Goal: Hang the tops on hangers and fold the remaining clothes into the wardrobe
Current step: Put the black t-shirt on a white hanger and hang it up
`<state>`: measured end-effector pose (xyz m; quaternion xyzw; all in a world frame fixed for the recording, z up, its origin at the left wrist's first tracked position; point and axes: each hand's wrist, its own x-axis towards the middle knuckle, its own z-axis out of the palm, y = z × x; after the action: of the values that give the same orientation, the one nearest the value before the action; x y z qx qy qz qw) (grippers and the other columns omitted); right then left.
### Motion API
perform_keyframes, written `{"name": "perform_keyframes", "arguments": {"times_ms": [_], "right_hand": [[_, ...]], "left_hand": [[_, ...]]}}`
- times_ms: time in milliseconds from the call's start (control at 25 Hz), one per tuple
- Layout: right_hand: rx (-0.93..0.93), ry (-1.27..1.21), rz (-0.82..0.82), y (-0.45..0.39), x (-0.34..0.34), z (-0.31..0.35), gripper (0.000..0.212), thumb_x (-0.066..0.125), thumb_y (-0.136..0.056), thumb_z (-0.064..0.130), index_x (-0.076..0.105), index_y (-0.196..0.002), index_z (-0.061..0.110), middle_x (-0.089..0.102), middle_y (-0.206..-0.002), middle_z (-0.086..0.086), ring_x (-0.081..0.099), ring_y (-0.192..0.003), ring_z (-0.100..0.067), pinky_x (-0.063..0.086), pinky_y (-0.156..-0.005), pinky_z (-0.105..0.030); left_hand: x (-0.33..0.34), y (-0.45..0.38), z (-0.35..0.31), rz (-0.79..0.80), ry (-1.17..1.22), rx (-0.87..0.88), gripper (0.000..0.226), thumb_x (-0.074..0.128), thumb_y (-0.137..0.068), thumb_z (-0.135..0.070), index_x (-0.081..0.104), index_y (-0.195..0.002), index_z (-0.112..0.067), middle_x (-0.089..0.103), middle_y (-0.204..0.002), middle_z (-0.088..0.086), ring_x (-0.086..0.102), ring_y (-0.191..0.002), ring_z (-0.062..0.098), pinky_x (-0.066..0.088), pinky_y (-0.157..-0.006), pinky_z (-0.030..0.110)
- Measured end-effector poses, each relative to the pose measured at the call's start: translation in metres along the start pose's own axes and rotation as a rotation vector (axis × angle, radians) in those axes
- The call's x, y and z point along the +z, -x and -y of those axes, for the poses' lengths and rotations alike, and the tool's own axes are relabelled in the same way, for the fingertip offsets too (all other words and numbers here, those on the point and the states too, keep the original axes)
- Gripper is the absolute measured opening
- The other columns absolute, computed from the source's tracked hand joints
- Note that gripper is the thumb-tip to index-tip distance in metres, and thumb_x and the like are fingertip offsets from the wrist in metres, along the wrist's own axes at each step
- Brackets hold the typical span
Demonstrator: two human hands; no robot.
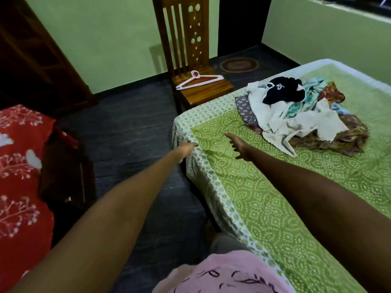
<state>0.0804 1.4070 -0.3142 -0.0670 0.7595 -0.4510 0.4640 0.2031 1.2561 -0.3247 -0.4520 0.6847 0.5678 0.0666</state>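
I see the bed in its green dotted cotton sheet (264, 187), the heap of mixed crumpled clothes (300, 115) piled near its far corner, within reach for sorting. 1 white plastic hanger (200, 80) waits on the brown slatted wooden chair (190, 60). My left hand (186, 149) touches the bed's edge, my right hand (239, 145) hovers, both grips wide, empty. The black top's white print is unreadable.

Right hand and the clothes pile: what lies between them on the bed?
Only bare green bedsheet lies between the right hand and the clothes pile, as the head view shows.
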Motion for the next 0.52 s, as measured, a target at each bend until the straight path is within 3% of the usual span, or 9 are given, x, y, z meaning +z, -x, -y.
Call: {"name": "perform_keyframes", "arguments": {"times_ms": [120,240,520], "right_hand": [[-0.016,-0.053,-0.017,-0.066,-0.008,0.043,0.071,0.039,-0.094,0.055,0.025,-0.147,0.012,0.017,-0.156,-0.010,0.019,-0.142,-0.030,0.021,-0.110,-0.051],[0.022,-0.128,-0.042,-0.120,-0.020,0.077,0.069,0.040,-0.094,0.053,0.026,-0.147,0.011,0.020,-0.155,-0.010,0.021,-0.141,-0.029,0.023,-0.108,-0.049],[0.098,-0.297,-0.149,-0.200,-0.075,0.119,0.067,0.039,-0.095,0.053,0.026,-0.147,0.015,0.022,-0.155,-0.006,0.024,-0.140,-0.027,0.026,-0.106,-0.046]], "left_hand": [[-0.020,-0.069,-0.037,-0.033,-0.022,0.001,0.043,0.050,-0.096,-0.028,0.046,-0.131,-0.003,0.052,-0.129,0.017,0.053,-0.117,0.031,0.047,-0.080,0.034],[-0.035,-0.130,-0.076,-0.060,-0.049,-0.045,0.045,0.051,-0.095,-0.028,0.045,-0.133,-0.003,0.053,-0.130,0.013,0.053,-0.116,0.029,0.046,-0.090,0.036],[-0.018,-0.249,-0.163,0.066,-0.150,-0.011,0.037,0.045,-0.099,-0.024,0.051,-0.129,-0.003,0.054,-0.124,0.010,0.052,-0.114,0.025,0.040,-0.083,0.029]]}}
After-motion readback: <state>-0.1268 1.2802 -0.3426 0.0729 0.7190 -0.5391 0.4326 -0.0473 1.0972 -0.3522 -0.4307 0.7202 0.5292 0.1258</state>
